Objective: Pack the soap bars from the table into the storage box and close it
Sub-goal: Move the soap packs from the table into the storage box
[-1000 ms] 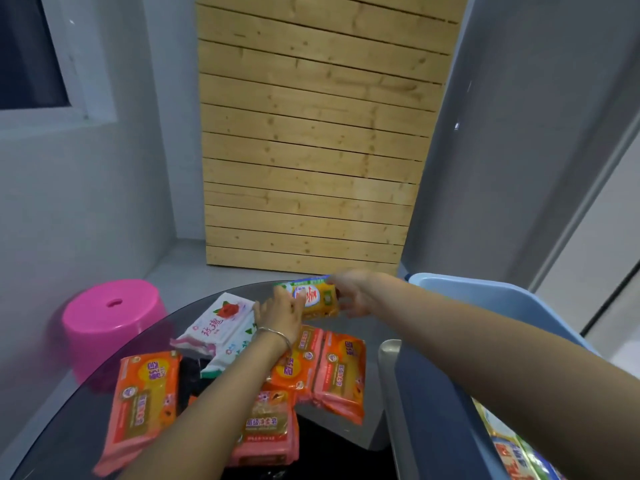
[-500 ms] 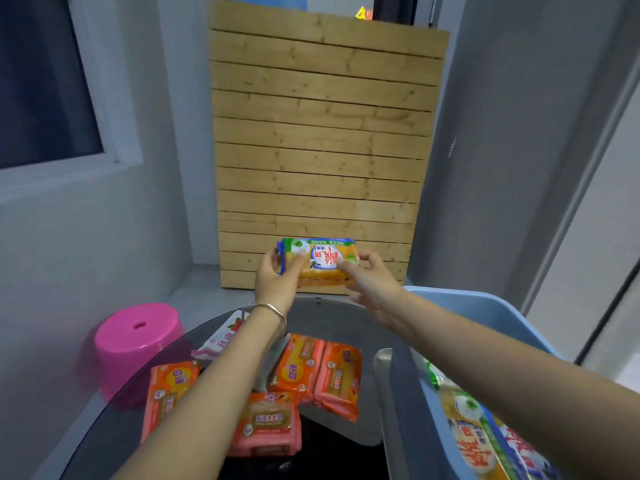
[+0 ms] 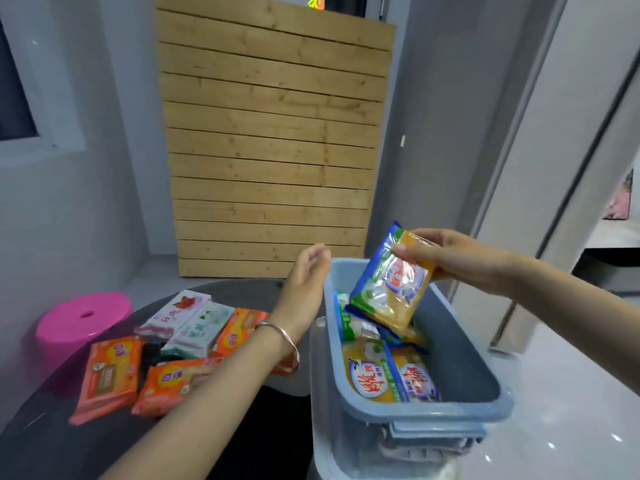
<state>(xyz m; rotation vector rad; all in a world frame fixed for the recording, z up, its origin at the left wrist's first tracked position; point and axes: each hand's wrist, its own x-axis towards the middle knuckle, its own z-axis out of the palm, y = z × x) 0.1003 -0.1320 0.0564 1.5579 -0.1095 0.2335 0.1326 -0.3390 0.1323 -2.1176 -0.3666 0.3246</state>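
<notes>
A grey-walled room with a slatted wooden panel (image 3: 273, 140) leaning at the back and a pink plastic stool (image 3: 81, 318) at the left. In front lies a dark round surface (image 3: 45, 441), and just right of it stands a blue-grey storage box (image 3: 464, 368), open.

The right hand (image 3: 460, 261) pinches a yellow, green and blue soap pack (image 3: 391, 282) by its upper corner. The pack hangs tilted over the far end of the box, its long axis sloping down and to the left, its lower end just above other packs of the same kind already inside.

The left hand (image 3: 304, 289) is released and empty, palm turned toward the box, hovering between the surface and the box rim. It is the nearer hand to the packs left on the surface: several orange soap packs (image 3: 109, 375) and two white ones (image 3: 188, 318). No lid is clearly visible.
</notes>
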